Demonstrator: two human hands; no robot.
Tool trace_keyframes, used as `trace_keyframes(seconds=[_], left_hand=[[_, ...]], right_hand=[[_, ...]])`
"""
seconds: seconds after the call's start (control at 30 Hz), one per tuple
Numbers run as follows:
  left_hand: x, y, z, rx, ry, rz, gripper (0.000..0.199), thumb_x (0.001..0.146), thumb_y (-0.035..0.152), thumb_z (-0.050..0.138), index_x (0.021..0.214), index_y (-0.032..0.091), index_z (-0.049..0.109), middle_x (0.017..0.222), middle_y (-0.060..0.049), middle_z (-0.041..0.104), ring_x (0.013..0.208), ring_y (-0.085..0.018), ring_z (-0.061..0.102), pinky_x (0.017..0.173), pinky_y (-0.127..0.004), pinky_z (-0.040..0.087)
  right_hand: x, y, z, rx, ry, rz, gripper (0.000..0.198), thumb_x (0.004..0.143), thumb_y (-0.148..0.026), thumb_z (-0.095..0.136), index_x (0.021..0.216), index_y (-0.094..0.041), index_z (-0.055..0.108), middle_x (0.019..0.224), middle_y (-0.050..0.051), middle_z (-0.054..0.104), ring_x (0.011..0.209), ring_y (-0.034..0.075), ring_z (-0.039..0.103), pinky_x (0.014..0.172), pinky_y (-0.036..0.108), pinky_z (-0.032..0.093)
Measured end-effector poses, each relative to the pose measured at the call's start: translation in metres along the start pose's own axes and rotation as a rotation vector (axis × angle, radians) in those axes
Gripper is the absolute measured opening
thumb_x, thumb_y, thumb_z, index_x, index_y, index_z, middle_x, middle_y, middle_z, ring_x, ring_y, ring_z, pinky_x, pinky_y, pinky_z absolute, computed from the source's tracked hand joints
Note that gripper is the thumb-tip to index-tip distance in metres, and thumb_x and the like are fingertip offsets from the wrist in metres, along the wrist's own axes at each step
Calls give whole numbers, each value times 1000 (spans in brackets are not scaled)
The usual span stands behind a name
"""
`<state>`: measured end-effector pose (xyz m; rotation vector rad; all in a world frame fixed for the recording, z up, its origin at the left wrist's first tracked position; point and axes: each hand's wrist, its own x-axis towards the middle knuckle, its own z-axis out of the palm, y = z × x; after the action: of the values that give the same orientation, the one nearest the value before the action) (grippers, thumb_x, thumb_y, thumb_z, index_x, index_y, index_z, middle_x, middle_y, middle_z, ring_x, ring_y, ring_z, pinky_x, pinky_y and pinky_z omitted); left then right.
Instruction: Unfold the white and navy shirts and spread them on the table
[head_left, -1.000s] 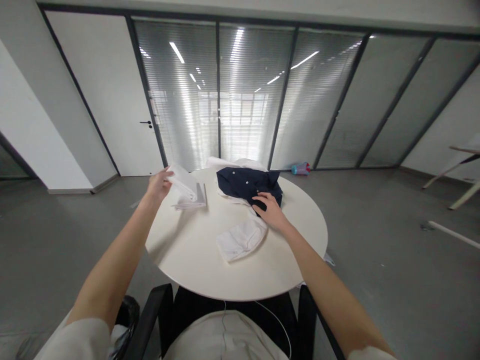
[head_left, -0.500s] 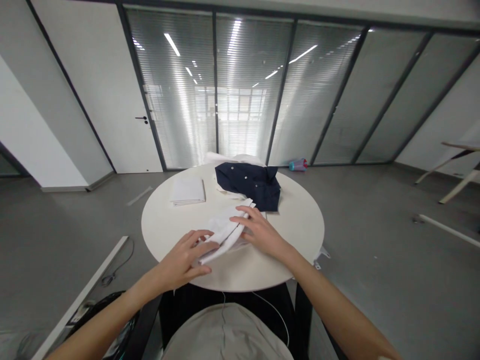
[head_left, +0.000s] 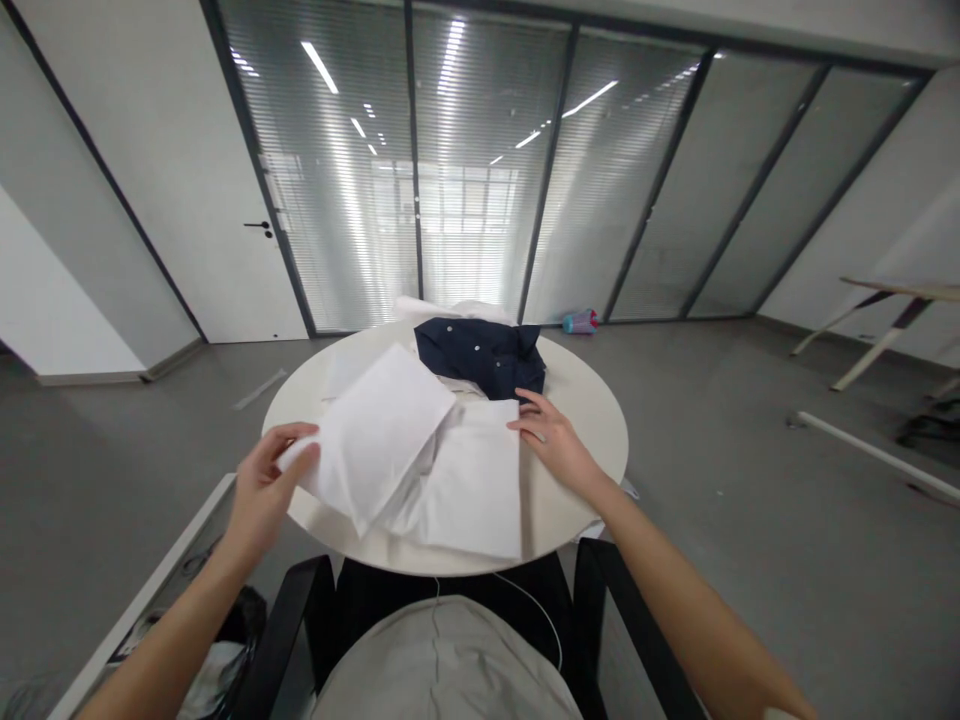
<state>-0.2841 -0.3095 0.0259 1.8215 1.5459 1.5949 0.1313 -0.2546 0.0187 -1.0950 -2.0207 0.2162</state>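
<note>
A white cloth lies half unfolded on the round white table. My left hand grips its left corner and holds one flap lifted above the table's left side. My right hand rests flat on the cloth's far right edge, fingers spread. Just beyond my right hand lies a crumpled dark navy shirt with white buttons, on top of more white fabric at the far rim. The lifted flap hides most of the folded white stack on the table's left.
A black chair is under me at the table's near edge. A pink and blue bottle lies on the grey floor by the glass partition. Table legs and a white bar are on the right. A white door is far left.
My left hand left the folded stack at the far left and came to the white cloth. Both hands then spread the bunched cloth open, the left lifting one flap.
</note>
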Motion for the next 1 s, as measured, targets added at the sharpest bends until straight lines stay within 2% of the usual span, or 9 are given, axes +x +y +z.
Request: trace_keyframes(seconds=[0.13,0.33,0.43,0.6,0.7,0.8,0.87,0.93,1.0], left_hand=[[-5,-11,-20,184,98,72,33,80,49,70,104,27,67,109,-6,57,106,-26,59,82,-37,57],[-13,11,13,353,-485,378,47,83,51,71,125,31,64,124,-10,60,115,-30,59,98,-46,50],[-14,8,33,526,-493,437,61,79,52,76,134,32,60,129,-13,59,115,-35,58,94,-49,50],[-4,-7,48,555,-538,464,41,94,39,59,133,27,61,102,-8,66,94,-27,64,85,-39,51],[8,-12,32,474,-365,394,32,99,30,44,122,24,66,93,-6,65,80,-21,64,73,-31,50],[18,-22,-12,541,23,276,29,95,31,48,115,19,66,93,-6,64,74,-19,60,68,-32,48],[18,-34,-49,658,268,166,27,89,32,56,111,20,67,86,-3,62,62,-17,53,63,-33,45],[13,-46,-79,710,362,132,30,85,30,58,113,23,65,80,-3,58,73,-24,55,69,-40,48],[7,-51,-94,738,432,178,32,82,31,60,114,25,65,82,-5,58,89,-31,56,78,-46,50]], right_hand=[[0,-3,-4,-106,1,143,28,90,-13,52,86,-23,79,132,11,60,121,28,59,110,53,45],[4,-75,35,-13,-443,-249,37,94,-28,60,131,-27,65,140,8,60,136,26,46,114,47,37],[5,-86,53,-116,-507,-350,34,89,-23,63,123,-23,70,129,9,67,130,27,50,114,48,34],[11,-80,53,-183,-446,-378,19,86,-25,68,103,-19,73,99,8,70,103,23,62,115,48,32],[14,-72,21,-177,-369,-370,8,88,-20,64,92,-21,71,88,5,67,94,21,62,112,47,34],[6,-52,-40,-127,-210,-265,7,88,-21,62,86,-23,68,79,2,66,84,20,62,104,47,41],[-9,-35,-87,-74,-53,-95,8,87,-27,62,82,-23,67,73,1,66,75,20,63,84,39,51],[-24,-22,-129,-20,193,112,13,88,-32,61,80,-24,68,58,-2,58,53,17,55,58,32,47],[-33,-20,-154,33,439,210,18,90,-35,59,77,-26,67,52,-2,54,47,16,50,52,32,43]])
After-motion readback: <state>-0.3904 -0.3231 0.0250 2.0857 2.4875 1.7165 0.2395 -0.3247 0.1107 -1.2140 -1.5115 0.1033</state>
